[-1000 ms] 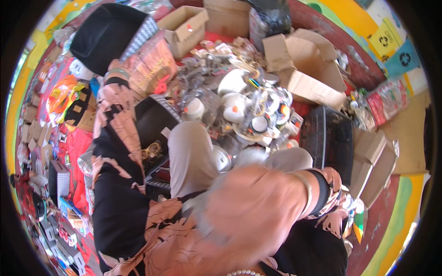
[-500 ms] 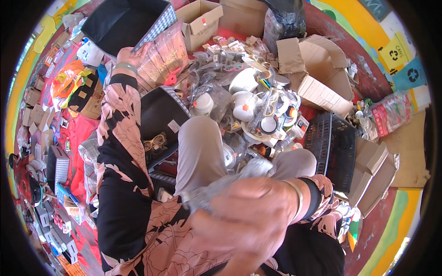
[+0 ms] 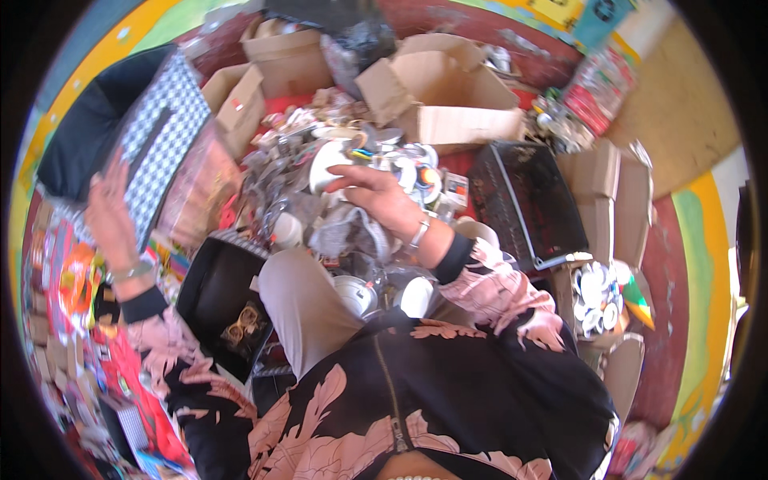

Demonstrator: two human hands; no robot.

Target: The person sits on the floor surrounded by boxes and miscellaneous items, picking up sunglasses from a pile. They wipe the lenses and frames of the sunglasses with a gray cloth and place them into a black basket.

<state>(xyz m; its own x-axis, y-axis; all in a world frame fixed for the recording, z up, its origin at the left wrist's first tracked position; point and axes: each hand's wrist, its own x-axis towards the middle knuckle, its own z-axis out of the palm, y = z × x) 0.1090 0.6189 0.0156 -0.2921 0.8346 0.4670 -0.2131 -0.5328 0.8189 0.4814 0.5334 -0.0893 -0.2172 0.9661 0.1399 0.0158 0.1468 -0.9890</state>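
Observation:
On the left, my left hand (image 3: pixel 112 212) is at the lower rim of a black fabric storage box (image 3: pixel 172 132) with a blue-and-white checked side. The box is tilted, its dark inside facing left. My right hand (image 3: pixel 376 196) is over the middle of the pile, fingers bent over a crumpled grey cloth (image 3: pixel 352 234) that hangs beneath the palm. Close to its fingertips lies a white round cup-like piece (image 3: pixel 324 166). Around it are clear plastic bags, white round parts and small packages.
A second black box (image 3: pixel 212 280) with ring-shaped items stands beside my left knee. At right are a black plastic crate (image 3: pixel 534 208) and an open carton (image 3: pixel 456 88). More cartons (image 3: pixel 236 104) stand behind the pile. White lids (image 3: pixel 596 296) fill a carton at right.
My right hand has gone from close to my body out over the pile, taking the grey cloth with it. The view has turned; the checked box now shows more of its side.

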